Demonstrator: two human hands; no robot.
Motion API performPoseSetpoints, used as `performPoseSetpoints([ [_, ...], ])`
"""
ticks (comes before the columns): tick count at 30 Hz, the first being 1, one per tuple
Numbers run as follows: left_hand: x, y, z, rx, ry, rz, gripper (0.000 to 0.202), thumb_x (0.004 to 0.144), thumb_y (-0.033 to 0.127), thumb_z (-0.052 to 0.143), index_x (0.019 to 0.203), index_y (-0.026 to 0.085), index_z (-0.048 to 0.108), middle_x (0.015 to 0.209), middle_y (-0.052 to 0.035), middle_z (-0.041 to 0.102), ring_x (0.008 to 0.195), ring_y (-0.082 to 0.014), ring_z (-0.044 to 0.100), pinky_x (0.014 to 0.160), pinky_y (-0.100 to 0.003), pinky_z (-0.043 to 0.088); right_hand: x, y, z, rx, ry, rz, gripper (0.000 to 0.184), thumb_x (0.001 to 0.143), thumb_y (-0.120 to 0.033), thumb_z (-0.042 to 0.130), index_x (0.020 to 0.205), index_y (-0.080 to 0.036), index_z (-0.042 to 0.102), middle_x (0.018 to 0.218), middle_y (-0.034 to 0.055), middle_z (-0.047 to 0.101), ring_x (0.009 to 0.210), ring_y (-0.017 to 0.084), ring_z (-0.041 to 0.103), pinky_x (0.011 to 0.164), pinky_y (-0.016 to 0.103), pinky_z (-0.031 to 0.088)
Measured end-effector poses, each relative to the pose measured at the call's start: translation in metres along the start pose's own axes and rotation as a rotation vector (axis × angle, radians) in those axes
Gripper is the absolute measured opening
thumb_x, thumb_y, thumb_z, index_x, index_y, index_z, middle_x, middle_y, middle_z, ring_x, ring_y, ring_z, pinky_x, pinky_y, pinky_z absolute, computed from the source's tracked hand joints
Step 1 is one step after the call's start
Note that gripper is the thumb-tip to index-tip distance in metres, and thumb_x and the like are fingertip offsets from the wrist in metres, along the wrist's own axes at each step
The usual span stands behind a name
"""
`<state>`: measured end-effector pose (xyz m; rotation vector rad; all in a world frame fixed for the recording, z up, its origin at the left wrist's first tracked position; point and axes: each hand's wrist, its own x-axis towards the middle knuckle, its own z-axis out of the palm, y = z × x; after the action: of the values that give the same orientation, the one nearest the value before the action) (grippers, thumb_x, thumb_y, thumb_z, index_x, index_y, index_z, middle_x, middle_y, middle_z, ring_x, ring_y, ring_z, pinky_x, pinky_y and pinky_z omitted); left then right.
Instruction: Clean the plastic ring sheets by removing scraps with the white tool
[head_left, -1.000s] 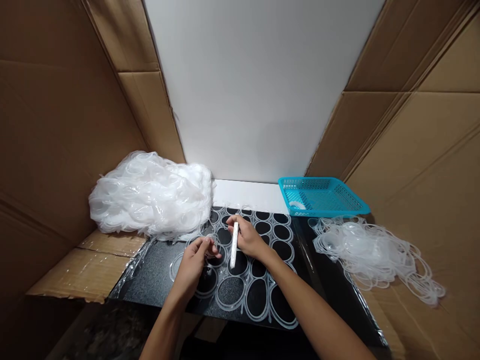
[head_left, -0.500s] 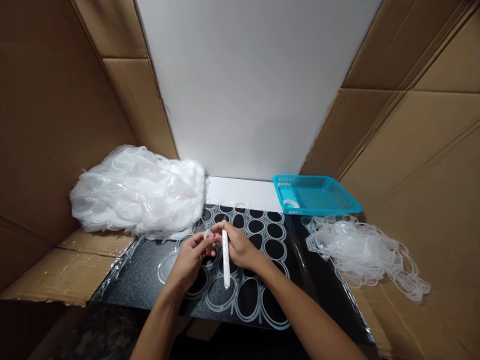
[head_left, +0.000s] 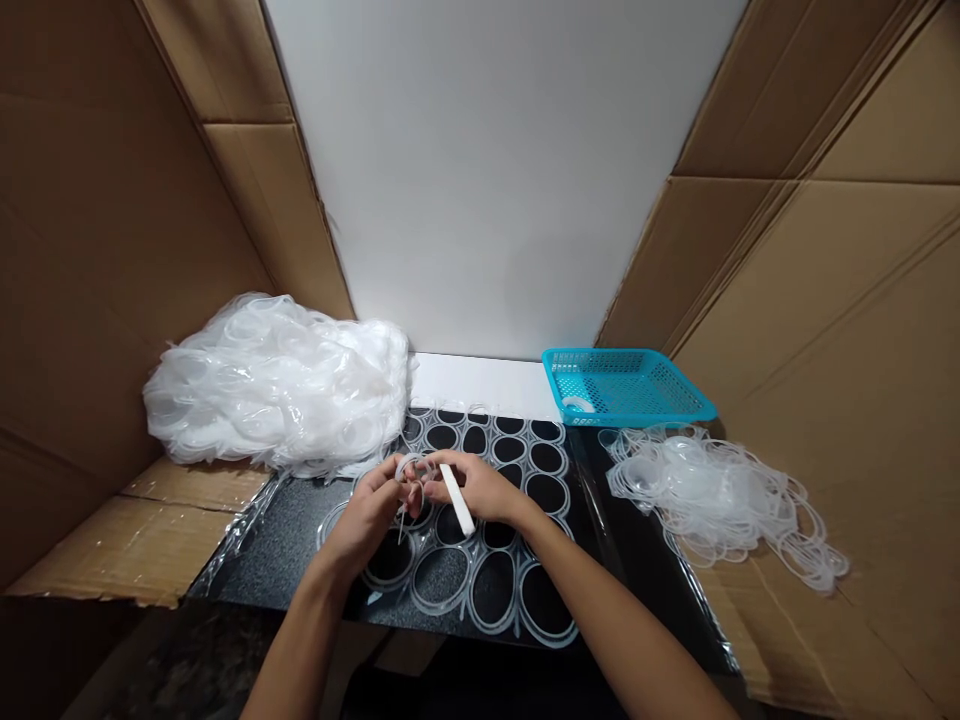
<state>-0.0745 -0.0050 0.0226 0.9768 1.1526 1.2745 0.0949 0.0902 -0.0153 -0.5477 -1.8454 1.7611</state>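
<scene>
Near the middle of the black table, my left hand (head_left: 375, 502) pinches a translucent plastic ring (head_left: 409, 466), with a thin strip hanging below the fingers. My right hand (head_left: 474, 484) is closed around a slim white-handled knife (head_left: 459, 502). Its handle slants down toward me, and its tip is hidden by the fingers. The right fingertips meet the ring's right side. Beneath both hands lies a sheet of joined translucent rings (head_left: 495, 592), spread flat in rows.
A large heap of clear plastic ring sheets (head_left: 277, 385) is at the left. At the back right stands a blue basket (head_left: 630, 415) with a white ring (head_left: 577, 404) inside. Loose ring offcuts (head_left: 712, 495) pile up before it. Cardboard walls (head_left: 810, 330) flank the table.
The ring has turned and shows more between my hands, with a strip now dangling. The knife handle has swung from nearly upright to a slant, its lower end toward the right.
</scene>
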Motion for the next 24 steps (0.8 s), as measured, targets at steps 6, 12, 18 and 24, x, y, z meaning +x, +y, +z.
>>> performPoseSetpoints([
  [6, -0.003, -0.002, -0.003, 0.049, 0.051, 0.002, 0.014, 0.078, 0.03, 0.067, 0.081, 0.021, 0.057, 0.07, 0.0034, 0.056, 0.067, -0.0141, 0.05, 0.067, -0.025, 0.042, 0.0, -0.002, 0.001, 0.055, 0.049, -0.015, 0.042, 0.085, -0.051, 0.08, 0.115, -0.023, 0.071, 0.097, 0.0037, 0.072, 0.082, 0.018, 0.067, 0.072, 0.031, 0.053],
  [12, -0.016, -0.015, 0.0, 0.003, 0.058, -0.042, 0.015, 0.081, 0.032, 0.069, 0.083, 0.021, 0.058, 0.075, 0.0033, 0.057, 0.07, -0.014, 0.051, 0.07, -0.025, 0.043, -0.008, 0.004, 0.003, -0.047, 0.006, 0.043, 0.063, 0.074, -0.036, 0.09, 0.13, -0.024, 0.065, 0.098, 0.003, 0.071, 0.071, 0.013, 0.06, 0.065, 0.028, 0.051],
  [18, -0.019, -0.007, 0.007, 0.116, 0.004, -0.036, 0.02, 0.083, 0.039, 0.071, 0.082, 0.021, 0.061, 0.075, 0.003, 0.055, 0.068, -0.0144, 0.05, 0.069, -0.025, 0.045, -0.013, 0.0, 0.006, -0.053, -0.059, -0.001, 0.072, 0.073, -0.02, 0.083, 0.141, -0.027, 0.06, 0.109, 0.0038, 0.071, 0.079, 0.015, 0.062, 0.075, 0.03, 0.053],
  [24, -0.023, 0.014, 0.009, 0.324, -0.051, -0.071, 0.025, 0.077, 0.041, 0.077, 0.086, 0.021, 0.066, 0.082, 0.0002, 0.062, 0.075, -0.0172, 0.056, 0.072, -0.027, 0.048, -0.012, -0.001, 0.005, -0.114, -0.073, -0.074, 0.034, 0.079, -0.02, 0.077, 0.113, -0.024, 0.075, 0.094, 0.0012, 0.072, 0.081, 0.017, 0.064, 0.079, 0.031, 0.052],
])
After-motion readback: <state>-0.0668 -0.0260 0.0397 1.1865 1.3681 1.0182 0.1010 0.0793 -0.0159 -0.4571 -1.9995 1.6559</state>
